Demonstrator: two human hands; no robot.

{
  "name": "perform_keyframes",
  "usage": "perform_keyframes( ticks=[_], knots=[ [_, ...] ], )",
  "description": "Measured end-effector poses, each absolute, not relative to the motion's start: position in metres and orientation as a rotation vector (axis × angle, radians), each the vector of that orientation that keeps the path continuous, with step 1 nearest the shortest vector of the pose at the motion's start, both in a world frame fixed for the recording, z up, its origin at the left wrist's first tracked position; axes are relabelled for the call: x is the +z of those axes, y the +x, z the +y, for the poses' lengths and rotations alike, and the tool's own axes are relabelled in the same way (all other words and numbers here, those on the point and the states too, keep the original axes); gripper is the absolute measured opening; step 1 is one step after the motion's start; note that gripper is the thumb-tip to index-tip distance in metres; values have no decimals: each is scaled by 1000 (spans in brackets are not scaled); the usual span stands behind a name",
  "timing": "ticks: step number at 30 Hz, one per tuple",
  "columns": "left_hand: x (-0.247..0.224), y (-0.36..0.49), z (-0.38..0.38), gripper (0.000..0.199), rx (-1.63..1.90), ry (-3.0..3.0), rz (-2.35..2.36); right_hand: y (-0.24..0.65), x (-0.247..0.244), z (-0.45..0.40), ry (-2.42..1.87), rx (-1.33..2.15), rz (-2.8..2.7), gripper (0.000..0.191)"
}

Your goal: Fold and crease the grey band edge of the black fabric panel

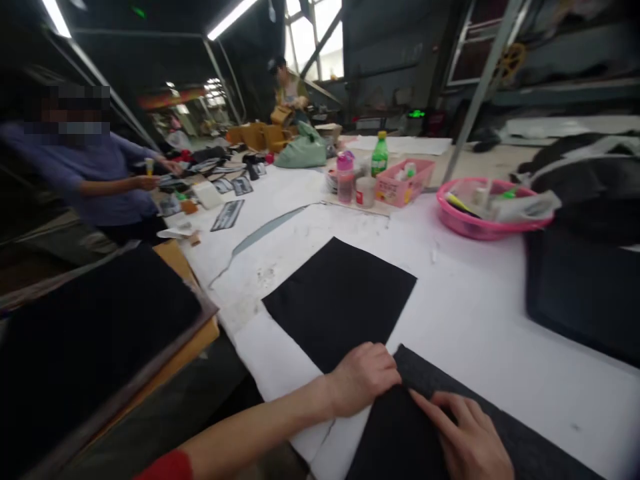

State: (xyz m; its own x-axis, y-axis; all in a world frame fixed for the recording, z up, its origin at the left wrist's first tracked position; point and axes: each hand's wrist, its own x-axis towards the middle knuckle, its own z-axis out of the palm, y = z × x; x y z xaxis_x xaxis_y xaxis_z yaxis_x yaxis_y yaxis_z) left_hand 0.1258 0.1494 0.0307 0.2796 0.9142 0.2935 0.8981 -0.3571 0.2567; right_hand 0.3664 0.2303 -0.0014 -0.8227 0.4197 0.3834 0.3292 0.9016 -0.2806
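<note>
The black square sheet [340,300] lies flat on the white-covered worktable [460,287]. Just nearer than it, the left hand [363,373] curls narrow at a second black sheet's [400,433] far end; the right hand [473,433], loosely bent, touches that second sheet too. Whether either grips, I cannot tell. Beyond the square stands a pink basket [393,192].

Middle sheet [340,300] on table [460,300]; basket [393,192] behind it, basin [470,229] right of basket.
</note>
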Motion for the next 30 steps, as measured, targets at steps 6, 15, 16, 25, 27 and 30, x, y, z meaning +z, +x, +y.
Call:
perform_keyframes(
  ticks=[6,15,16,25,27,30],
  knots=[
    [32,129,151,18,661,2510,1693,350,23,223,-732,466,-2564,34],
    [31,128,154,15,641,2557,1614,352,25,222,-788,586,-2518,33],
    [32,128,154,15,647,2562,1609,352,25,222,-791,589,-2517,32],
    [30,129,154,15,714,2501,1601,350,25,222,-795,563,-2517,32],
    [29,129,154,17,723,2463,1605,350,26,223,-791,564,-2518,33],
    [30,129,154,16,726,2462,1609,350,26,222,-793,563,-2520,33]
  ],
)
